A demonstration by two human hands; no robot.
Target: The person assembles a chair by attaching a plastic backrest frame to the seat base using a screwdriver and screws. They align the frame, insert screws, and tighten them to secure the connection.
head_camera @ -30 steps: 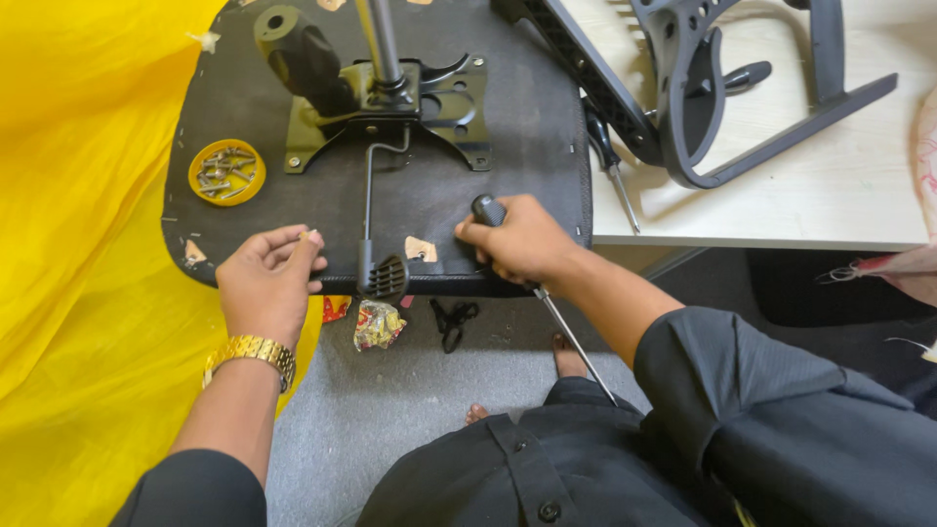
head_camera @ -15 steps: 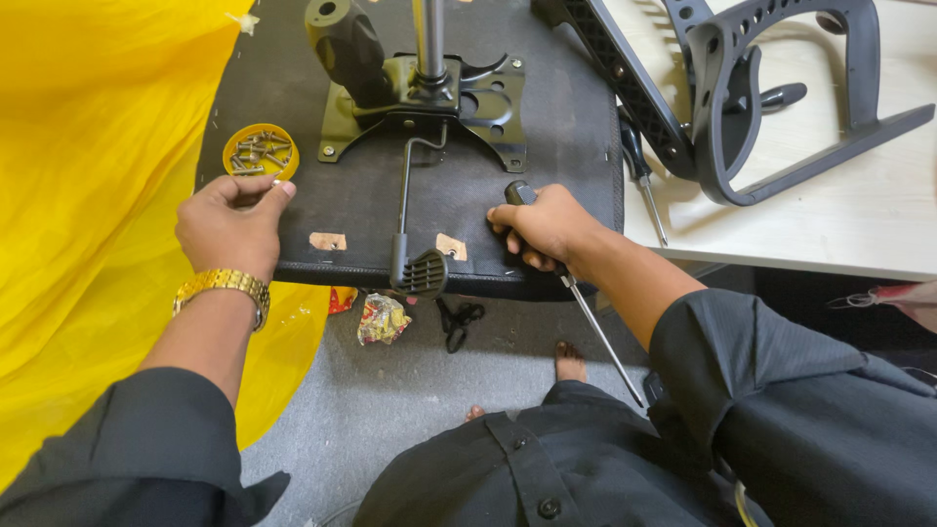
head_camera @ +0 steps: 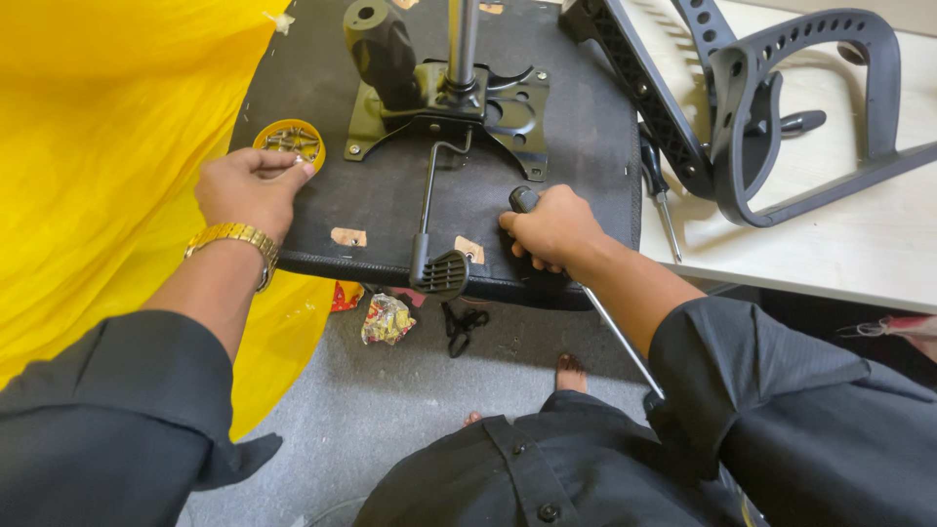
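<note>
An upturned black chair seat [head_camera: 576, 117] lies in front of me with a black metal mechanism plate [head_camera: 449, 102] and a steel post on it. My left hand [head_camera: 249, 185], with a gold watch on the wrist, has its fingertips at a small yellow round tin of screws [head_camera: 291, 141] on the seat's left part. My right hand [head_camera: 556, 226] is closed around the dark handle of a long screwdriver [head_camera: 610, 322], whose shaft runs back under my forearm. A black lever paddle [head_camera: 437, 273] hangs over the seat's near edge between my hands.
A second screwdriver [head_camera: 659, 190] lies at the seat's right edge. Black plastic chair armrest and frame parts [head_camera: 781, 107] rest on a pale table [head_camera: 830, 244]. Yellow cloth [head_camera: 107, 146] covers the left. A crumpled wrapper [head_camera: 387, 317] and a black scrap lie on the grey floor.
My left hand has moved from the seat's near edge up and left to the yellow screw tin. My right hand has kept its grip on the screwdriver.
</note>
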